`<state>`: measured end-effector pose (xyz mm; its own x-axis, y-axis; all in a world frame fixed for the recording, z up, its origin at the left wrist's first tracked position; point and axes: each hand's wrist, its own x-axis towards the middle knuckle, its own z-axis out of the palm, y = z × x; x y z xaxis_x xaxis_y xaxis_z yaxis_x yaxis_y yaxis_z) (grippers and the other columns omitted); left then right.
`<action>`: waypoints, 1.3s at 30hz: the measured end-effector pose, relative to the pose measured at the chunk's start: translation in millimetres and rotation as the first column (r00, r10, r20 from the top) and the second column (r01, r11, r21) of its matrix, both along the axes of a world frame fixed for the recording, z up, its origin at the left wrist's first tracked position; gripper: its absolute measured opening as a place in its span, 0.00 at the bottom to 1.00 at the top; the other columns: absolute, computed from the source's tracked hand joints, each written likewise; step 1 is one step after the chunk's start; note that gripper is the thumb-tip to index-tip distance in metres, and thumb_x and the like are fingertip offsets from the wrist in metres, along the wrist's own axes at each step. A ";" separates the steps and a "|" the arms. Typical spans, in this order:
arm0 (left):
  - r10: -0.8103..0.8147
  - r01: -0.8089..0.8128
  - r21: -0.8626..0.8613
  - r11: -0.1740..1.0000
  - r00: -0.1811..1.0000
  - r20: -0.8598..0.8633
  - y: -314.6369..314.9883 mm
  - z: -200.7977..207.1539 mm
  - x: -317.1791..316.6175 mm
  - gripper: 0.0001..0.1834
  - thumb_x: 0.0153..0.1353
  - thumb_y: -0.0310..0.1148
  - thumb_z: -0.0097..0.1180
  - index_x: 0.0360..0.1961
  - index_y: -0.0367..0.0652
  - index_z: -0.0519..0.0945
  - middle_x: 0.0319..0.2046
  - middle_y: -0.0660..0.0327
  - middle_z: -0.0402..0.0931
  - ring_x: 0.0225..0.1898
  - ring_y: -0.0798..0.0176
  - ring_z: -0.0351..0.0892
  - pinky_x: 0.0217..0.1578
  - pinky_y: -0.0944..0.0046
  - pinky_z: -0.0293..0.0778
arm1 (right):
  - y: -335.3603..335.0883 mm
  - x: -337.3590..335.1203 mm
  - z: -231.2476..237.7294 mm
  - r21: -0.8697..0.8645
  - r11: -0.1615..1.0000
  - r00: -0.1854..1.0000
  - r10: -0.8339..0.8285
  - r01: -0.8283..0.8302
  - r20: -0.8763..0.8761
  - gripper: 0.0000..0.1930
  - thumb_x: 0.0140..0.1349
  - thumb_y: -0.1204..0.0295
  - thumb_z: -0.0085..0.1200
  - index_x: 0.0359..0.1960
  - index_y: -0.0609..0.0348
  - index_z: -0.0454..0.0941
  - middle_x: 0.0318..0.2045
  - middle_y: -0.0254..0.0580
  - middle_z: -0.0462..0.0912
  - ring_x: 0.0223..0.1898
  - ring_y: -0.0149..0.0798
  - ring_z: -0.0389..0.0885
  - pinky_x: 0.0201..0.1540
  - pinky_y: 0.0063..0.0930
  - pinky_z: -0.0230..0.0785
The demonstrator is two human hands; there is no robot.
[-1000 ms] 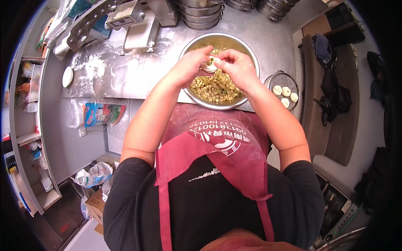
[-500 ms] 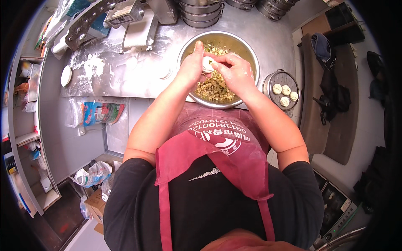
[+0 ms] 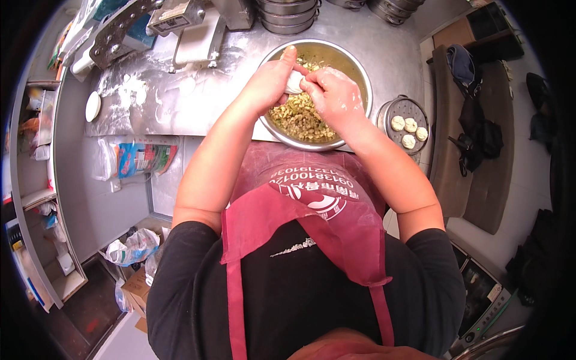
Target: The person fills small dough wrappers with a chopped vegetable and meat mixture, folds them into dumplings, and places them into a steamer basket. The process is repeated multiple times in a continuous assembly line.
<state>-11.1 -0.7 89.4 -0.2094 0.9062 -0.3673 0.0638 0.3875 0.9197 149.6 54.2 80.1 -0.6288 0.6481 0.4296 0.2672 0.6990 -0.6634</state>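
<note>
A small white dough bun [image 3: 294, 83] is held between my hands above a large steel bowl [image 3: 354, 67]. My left hand [image 3: 269, 81] cups it from the left, thumb pointing up. The fingertips of my right hand [image 3: 335, 99] pinch the bun's right edge; flour dusts its knuckles. Below my hands, chopped yellow-green and brown filling [image 3: 303, 120] lies in the bowl. To the right, a round perforated steamer tray [image 3: 414, 109] carries several pleated buns [image 3: 398, 123]. My fingers hide part of the bun.
The steel table [image 3: 234, 78] is floured on its left side, where a small white dish [image 3: 93, 107] stands. A dough machine [image 3: 195, 45] sits at the back left, stacked steamer pots [image 3: 288, 17] behind the bowl. A brown bench [image 3: 459, 144] stands at right.
My right fingers have shifted along the bun's edge, and the green filling that showed in its opening is no longer visible. My left forearm now covers the white dough rounds on the table.
</note>
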 end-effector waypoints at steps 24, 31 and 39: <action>0.099 -0.091 -0.089 0.992 0.991 0.087 -1.8 8.2 5.4 0.37 0.67 0.66 0.32 0.36 0.41 0.80 0.21 0.67 0.75 0.12 0.74 0.65 0.12 0.74 0.62 | -1.6 -3.1 0.2 0.182 0.983 0.995 0.010 -0.029 0.101 0.04 0.58 0.74 0.55 0.32 0.61 0.77 0.27 0.49 0.79 0.33 0.52 0.79 0.38 0.43 0.70; 0.065 -0.057 -0.134 0.989 0.996 0.056 2.7 6.1 6.8 0.37 0.66 0.66 0.33 0.34 0.40 0.80 0.19 0.64 0.76 0.12 0.73 0.67 0.14 0.74 0.62 | -3.1 -1.1 1.0 0.141 0.989 0.987 0.029 -0.052 0.160 0.05 0.58 0.72 0.54 0.31 0.60 0.76 0.27 0.49 0.79 0.32 0.53 0.78 0.38 0.44 0.69; 0.059 -0.055 -0.101 0.993 0.997 0.043 1.2 6.5 8.2 0.36 0.66 0.65 0.35 0.34 0.41 0.80 0.19 0.65 0.74 0.11 0.74 0.65 0.12 0.75 0.61 | -3.9 -1.3 3.9 0.158 0.987 0.999 0.021 -0.026 0.031 0.07 0.60 0.70 0.51 0.28 0.61 0.74 0.25 0.53 0.79 0.30 0.56 0.78 0.35 0.49 0.69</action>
<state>-2.9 0.5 95.9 -0.2408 0.8517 -0.4655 -0.0020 0.4792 0.8777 148.3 50.4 84.0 -0.6567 0.5580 0.5072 0.2667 0.8010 -0.5359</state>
